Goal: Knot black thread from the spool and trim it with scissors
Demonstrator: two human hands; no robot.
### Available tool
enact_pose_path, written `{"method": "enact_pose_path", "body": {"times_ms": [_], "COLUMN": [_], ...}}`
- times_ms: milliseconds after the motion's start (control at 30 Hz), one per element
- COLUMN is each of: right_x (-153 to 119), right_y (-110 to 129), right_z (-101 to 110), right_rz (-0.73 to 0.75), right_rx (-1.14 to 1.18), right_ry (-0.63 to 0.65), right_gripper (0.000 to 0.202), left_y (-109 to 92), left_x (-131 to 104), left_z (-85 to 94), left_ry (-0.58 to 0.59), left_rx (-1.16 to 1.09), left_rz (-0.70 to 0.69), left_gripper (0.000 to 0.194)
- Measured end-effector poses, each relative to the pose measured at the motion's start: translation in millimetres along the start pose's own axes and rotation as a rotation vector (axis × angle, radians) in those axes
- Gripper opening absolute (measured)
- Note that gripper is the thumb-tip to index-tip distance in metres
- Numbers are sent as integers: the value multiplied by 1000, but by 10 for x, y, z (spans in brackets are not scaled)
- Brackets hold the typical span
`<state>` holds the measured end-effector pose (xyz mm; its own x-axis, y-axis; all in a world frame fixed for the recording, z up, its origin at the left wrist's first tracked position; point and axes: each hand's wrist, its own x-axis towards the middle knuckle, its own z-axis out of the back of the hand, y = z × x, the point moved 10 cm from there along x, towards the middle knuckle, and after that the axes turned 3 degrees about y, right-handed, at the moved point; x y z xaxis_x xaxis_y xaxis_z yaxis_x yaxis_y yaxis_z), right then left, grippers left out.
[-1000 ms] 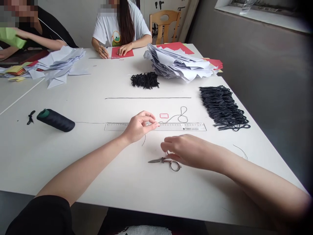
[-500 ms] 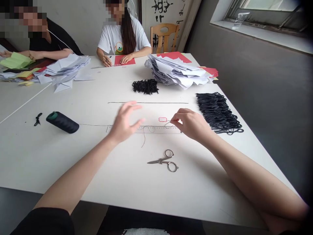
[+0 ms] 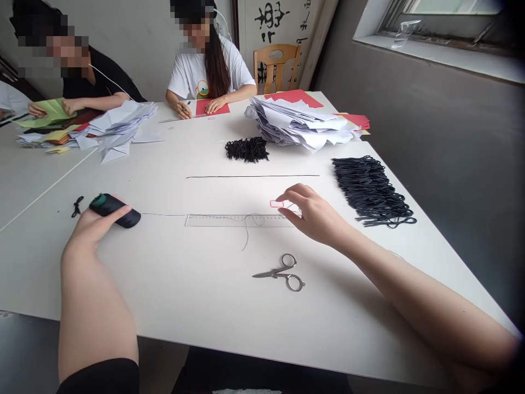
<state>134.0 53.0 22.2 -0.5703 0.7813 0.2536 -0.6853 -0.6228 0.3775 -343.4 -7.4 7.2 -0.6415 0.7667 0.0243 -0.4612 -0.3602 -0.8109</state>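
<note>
1. We see a white table filling the middle of the frame, a pale seam crossing its left side.
2. At upper right, we find a bright window above a white sill, set in a grey wall.
3. At top centre, we notice a wooden chair before a panel with dark brushed characters.

White table, dark thread spool, clear ruler, scissors, black cords, piled paper
</note>
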Motion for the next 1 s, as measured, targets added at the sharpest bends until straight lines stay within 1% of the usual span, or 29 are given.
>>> {"method": "enact_pose_path", "body": {"times_ms": [33, 67, 100, 133, 200, 267, 300, 333, 367, 433, 467, 500, 533, 567, 600, 633, 700, 800, 867, 900, 933, 1000], "right_x": [2, 6, 11, 19, 52, 118, 159, 209, 272, 456, 568, 685, 798, 894, 966, 1012, 1048, 1040, 1003, 986, 969, 902], "right_y": [29, 64, 108, 165, 340, 616, 799, 979, 1141, 1360, 1414, 1431, 1427, 1423, 1430, 1445, 1477, 1431, 1394, 1382, 1379, 1409], "right_z": [-17, -34, -49, -67, -136, -276, -369, -467, -540, -621, -653, -699, -773, -887, -1019, -1142, -1325, -1446, -1458, -1419, -1341, -1078], "right_rz": [23, 44, 64, 84, 131, 208, 274, 331, 373, 379, 345, 288, 217, 142, 74, 19, -63, -205, -276, -279, -254, -133], "right_rx": [27, 51, 72, 90, 126, 165, 183, 203, 230, 348, 442, 545, 637, 720, 801, 868, 961, 1024, 1043, 1034, 1003, 888], "right_ry": [-19, -40, -64, -85, -97, -47, -1, 47, 70, 50, 33, 26, 42, 101, 186, 274, 412, 474, 488, 477, 453, 382], "right_gripper": [21, 20, 19, 18, 17, 20, 22, 21, 19, 14, 21, 35, 51, 63, 69, 72, 66, 42, 26, 25, 27, 31], "left_y": [9, -3, -60, -124, -276, -483, -593, -671, -719, -756, -754, -740, -713, -675, -632, -585, -472, -273, -175, -149, -137, -138], "left_x": [-11, -26, -44, -69, -139, -263, -353, -446, -530, -665, -709, -733, -735, -718, -685, -638, -515, -343, -288, -277, -271, -257], "left_z": [-47, -97, -162, -224, -461, -796, -971, -1114, -1228, -1414, -1483, -1536, -1568, -1582, -1585, -1575, -1528, -1426, -1383, -1374, -1369, -1355], "left_ry": [-3, -18, -27, -48, 5, 182, 301, 389, 445, 520, 543, 556, 553, 538, 520, 494, 410, 220, 116, 89, 77, 80], "left_rx": [-42, -135, -287, -496, -943, -1270, -1372, -1441, -1491, -1558, -1577, -1587, -1586, -1577, -1563, -1549, -1528, -1511, -1507, -1506, -1502, -1488], "left_rz": [38, 76, 85, 99, 164, 273, 334, 395, 447, 537, 569, 592, 605, 609, 607, 599, 573, 546, 547, 550, 551, 545], "left_gripper": [30, 20, 17, 16, 20, 30, 35, 38, 40, 40, 40, 40, 40, 40, 40, 39, 36, 30, 28, 27, 27, 27]}}
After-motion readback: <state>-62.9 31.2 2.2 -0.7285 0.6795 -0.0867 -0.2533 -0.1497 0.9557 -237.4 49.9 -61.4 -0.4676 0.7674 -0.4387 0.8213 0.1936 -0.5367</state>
